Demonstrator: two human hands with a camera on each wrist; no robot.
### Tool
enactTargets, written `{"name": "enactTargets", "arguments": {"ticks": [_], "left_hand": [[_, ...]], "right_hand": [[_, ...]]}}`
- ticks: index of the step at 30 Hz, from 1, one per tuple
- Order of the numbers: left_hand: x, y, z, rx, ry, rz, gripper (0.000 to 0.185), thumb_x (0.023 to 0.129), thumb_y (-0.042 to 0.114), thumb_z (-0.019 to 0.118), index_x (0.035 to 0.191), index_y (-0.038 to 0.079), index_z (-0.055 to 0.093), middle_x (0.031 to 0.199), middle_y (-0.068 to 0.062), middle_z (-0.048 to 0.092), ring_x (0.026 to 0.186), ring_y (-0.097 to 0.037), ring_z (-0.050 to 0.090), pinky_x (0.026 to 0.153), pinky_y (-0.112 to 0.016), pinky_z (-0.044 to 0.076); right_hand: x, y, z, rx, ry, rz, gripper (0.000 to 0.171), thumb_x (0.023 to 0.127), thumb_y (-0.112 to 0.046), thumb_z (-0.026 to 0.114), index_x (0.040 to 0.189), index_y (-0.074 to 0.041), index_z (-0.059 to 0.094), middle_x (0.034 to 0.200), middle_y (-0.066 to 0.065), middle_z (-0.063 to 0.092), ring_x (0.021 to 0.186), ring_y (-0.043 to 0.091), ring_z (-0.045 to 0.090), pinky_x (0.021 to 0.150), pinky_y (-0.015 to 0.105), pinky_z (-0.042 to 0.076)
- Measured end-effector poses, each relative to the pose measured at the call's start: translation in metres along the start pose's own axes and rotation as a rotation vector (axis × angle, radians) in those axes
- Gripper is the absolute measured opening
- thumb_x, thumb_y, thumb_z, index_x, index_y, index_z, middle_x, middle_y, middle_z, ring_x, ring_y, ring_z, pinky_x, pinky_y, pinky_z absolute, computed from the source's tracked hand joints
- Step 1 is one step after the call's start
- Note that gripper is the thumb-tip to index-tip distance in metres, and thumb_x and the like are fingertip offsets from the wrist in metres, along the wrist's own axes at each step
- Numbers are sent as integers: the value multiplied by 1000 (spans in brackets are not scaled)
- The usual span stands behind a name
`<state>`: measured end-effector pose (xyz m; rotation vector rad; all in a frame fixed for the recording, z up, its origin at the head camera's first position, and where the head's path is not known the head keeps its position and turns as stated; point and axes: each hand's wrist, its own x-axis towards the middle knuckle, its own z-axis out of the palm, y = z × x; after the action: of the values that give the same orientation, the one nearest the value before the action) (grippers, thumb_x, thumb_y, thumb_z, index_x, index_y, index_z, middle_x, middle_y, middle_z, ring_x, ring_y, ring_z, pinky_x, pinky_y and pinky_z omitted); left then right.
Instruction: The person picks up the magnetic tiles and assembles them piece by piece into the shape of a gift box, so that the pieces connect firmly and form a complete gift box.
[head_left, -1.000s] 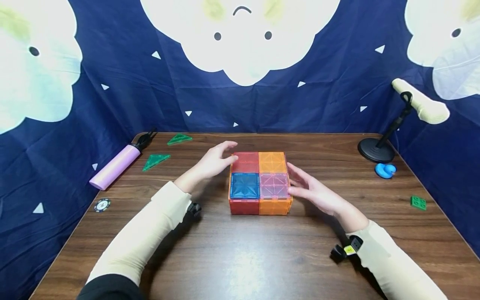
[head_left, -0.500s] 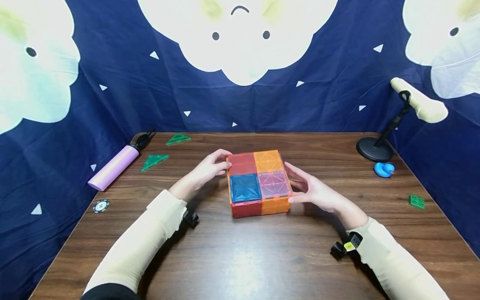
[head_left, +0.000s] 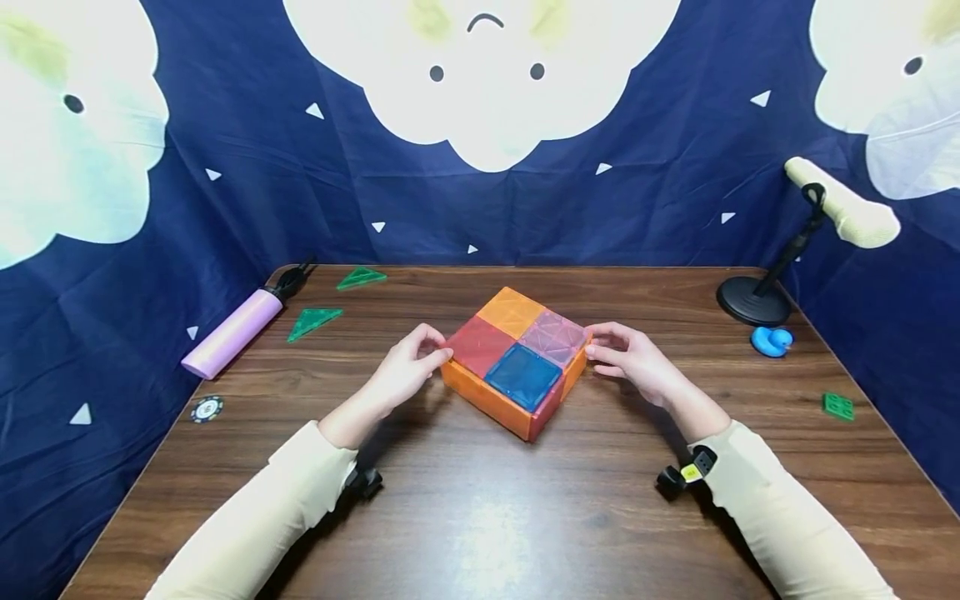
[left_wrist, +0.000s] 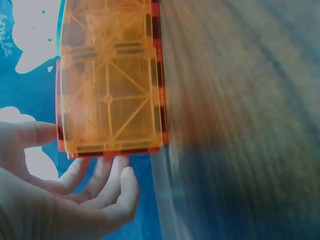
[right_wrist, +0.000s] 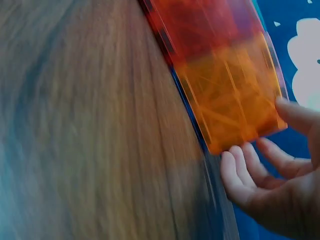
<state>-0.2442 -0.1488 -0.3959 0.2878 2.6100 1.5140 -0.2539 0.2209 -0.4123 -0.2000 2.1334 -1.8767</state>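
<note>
Dark blue cloud-printed cloth backs the brown wooden table, where a flat square box of translucent orange, red, pink and blue magnetic tiles sits mid-table, turned cornerwise — the left hand pinches its left corner, the right hand its right corner, fingers curled against the edges.

Readable text: none can be made out in any view.
Poker chip: edge markings are seen, but no number or word is legible.
Yellow tag on the wrist strap: too small to be read.
</note>
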Motion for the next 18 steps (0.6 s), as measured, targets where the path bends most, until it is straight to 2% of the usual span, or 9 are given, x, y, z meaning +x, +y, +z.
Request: {"name": "enactTargets", "arguments": {"ticks": [2,5,7,9,13,15,18], "left_hand": [[-4,2,-1,45,18,0,19,100,22,64,110,7,60,105,-10,67,98,-29,64,82,-36,49],[-1,3,-1,31,55,5,23,100,21,62,115,3,61,113,-13,68,104,-29,64,88,-39,48],[4,3,-1,-57,72,-1,28,102,18,60,122,-1,59,122,-18,65,112,-31,62,95,-44,48],[10,2,0,-193,66,-12,34,103,15,57,130,-5,54,133,-23,58,122,-35,57,102,-51,45],[18,2,5,-439,-26,-77,46,106,16,51,145,-6,44,150,-26,44,137,-37,45,114,-56,33],[19,2,7,-502,-91,-108,51,106,17,49,151,-3,40,154,-24,41,138,-35,43,115,-53,33],[18,0,11,-539,-169,-139,54,105,17,47,156,0,36,156,-20,40,136,-31,45,112,-47,39]], "right_hand": [[-2,-1,10,24,66,8,52,105,-12,58,148,8,38,121,17,55,100,12,65,91,32,55],[-14,-6,31,96,153,17,58,108,-12,50,156,2,22,129,20,47,107,18,60,97,35,52],[-27,-10,48,138,186,16,66,108,-12,48,160,-3,9,140,24,38,120,25,53,106,42,46],[-41,-14,63,138,182,22,73,107,-14,49,162,-7,2,152,26,26,136,32,40,113,51,36],[-62,-14,84,53,131,23,86,103,-19,59,162,-6,-2,165,23,9,151,40,15,119,57,18],[-66,-11,89,5,107,15,90,101,-19,63,163,-7,-2,168,21,5,153,39,10,120,56,15],[-66,-8,91,-14,74,-6,96,99,-16,67,164,-9,-4,169,17,1,154,36,7,119,54,17]]}}
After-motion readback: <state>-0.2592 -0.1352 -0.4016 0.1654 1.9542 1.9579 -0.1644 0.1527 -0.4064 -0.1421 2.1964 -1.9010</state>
